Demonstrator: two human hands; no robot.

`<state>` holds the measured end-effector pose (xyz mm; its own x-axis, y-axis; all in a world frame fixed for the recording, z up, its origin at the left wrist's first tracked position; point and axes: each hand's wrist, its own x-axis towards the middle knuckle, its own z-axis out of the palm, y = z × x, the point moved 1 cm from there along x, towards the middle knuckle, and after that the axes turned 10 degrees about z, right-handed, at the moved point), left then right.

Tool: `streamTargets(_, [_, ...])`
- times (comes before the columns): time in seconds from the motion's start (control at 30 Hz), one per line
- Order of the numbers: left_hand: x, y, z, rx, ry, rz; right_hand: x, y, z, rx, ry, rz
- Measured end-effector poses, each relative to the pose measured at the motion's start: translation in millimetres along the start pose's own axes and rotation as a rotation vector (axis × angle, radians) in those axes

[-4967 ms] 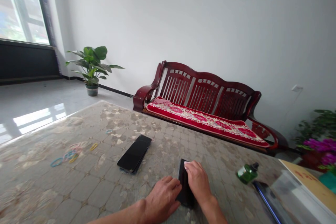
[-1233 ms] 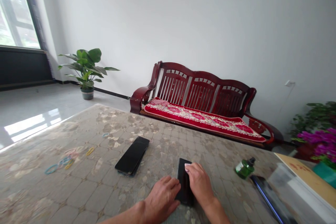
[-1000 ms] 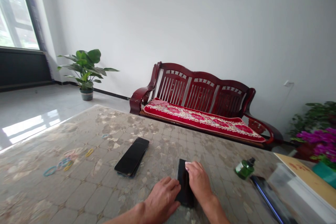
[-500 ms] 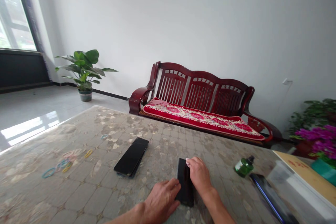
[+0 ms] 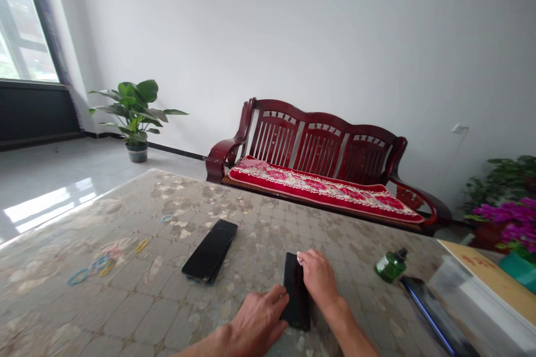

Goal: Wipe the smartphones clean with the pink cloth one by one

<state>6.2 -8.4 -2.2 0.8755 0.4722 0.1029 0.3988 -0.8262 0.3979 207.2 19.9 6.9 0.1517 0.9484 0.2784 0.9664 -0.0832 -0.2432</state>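
A black smartphone (image 5: 298, 301) lies on the patterned tablecloth (image 5: 138, 307) in front of me, its long side pointing away. My left hand (image 5: 262, 318) grips its left edge, fingers bent at the side and thumb near the lower end. My right hand (image 5: 319, 279) is closed at the upper right of the screen, fingertips pressed together against it. A tiny white bit shows at those fingertips, too small to name. To the left lies another black smartphone (image 5: 211, 251), slanted, with a dark flat thing partly hidden beneath it.
Coloured rubber bands (image 5: 100, 263) lie on the left. At right are a green bottle (image 5: 391, 265), a dark phone with a blue edge (image 5: 435, 315) and a clear box (image 5: 473, 295) with a tan lid. A wooden bench (image 5: 322, 139) stands beyond the table.
Hardly anything differs. Both hands stay at the smartphone in nearly the same place, and the view has shifted very slightly.
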Motion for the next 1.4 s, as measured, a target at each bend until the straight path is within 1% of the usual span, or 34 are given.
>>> streamTargets(0.07, [0.0, -0.9, 1.7, -0.005, 0.001, -0.006, -0.5, -1.5, 0.1, -0.005, -0.001, 0.008])
streamTargets(0.27, [0.0, -4.7, 7.8, -0.017, -0.006, -0.003, -15.7, -0.6, 2.4, 0.084, -0.010, -0.050])
streamTargets(0.43, [-0.7, -3.1, 5.6, -0.015, 0.008, -0.004, -16.2, -1.9, 2.0, 0.082, -0.024, -0.020])
streamTargets(0.63, [0.1, -2.0, 3.2, -0.012, -0.017, -0.017, -22.4, -4.5, 0.9, 0.085, -0.018, -0.069])
streamTargets(0.77, [0.1, -2.5, 4.5, -0.007, -0.012, -0.013, -14.3, -2.1, 1.6, 0.082, -0.002, -0.051])
streamTargets(0.93, [-0.5, -3.1, 6.2, 0.006, -0.002, -0.004, 1.9, -3.8, 4.1, -0.004, -0.001, -0.022])
streamTargets(1.03, [-0.4, -3.8, 6.5, 0.009, -0.002, 0.000, 4.1, -5.9, 4.5, -0.024, 0.003, -0.012])
streamTargets(1.2, [0.6, -4.3, 7.3, 0.011, -0.005, -0.006, -6.8, -10.1, 2.2, 0.020, -0.003, -0.020])
streamTargets(1.33, [0.8, -4.0, 7.2, 0.004, -0.004, -0.010, -18.6, -13.4, 1.2, 0.043, -0.021, -0.053])
streamTargets(1.4, [0.6, -3.8, 6.6, 0.006, -0.012, -0.006, -19.7, -12.9, 2.1, 0.062, -0.025, -0.063])
